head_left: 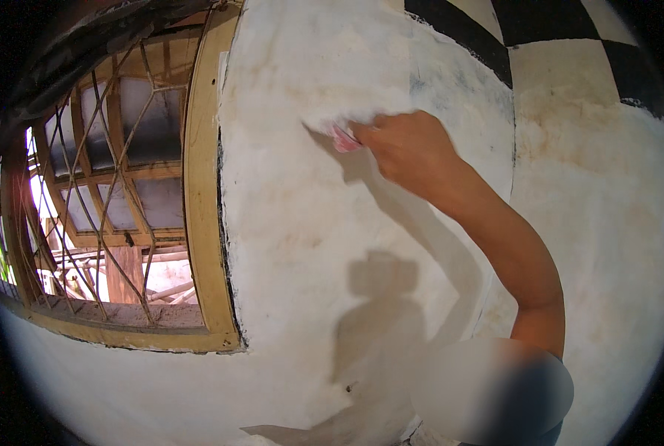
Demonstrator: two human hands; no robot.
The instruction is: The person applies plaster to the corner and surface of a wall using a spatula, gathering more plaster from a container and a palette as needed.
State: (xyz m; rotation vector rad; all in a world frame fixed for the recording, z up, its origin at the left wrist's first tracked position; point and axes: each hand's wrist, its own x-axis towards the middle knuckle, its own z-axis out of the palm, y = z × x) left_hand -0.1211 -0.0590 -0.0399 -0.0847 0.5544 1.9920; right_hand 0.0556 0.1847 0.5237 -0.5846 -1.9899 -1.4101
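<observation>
Pink material [345,140], too blurred to identify, pokes from the curled, nearly closed right hand [410,152], apparently pinched at one end so the other stays free against the white wall [287,223], right of the wooden window frame [205,223].

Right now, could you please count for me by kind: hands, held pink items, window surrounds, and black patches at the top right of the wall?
Right hand: 1
Pink item: 1
Wooden window surround: 1
Black patches: 3
Total: 6
</observation>
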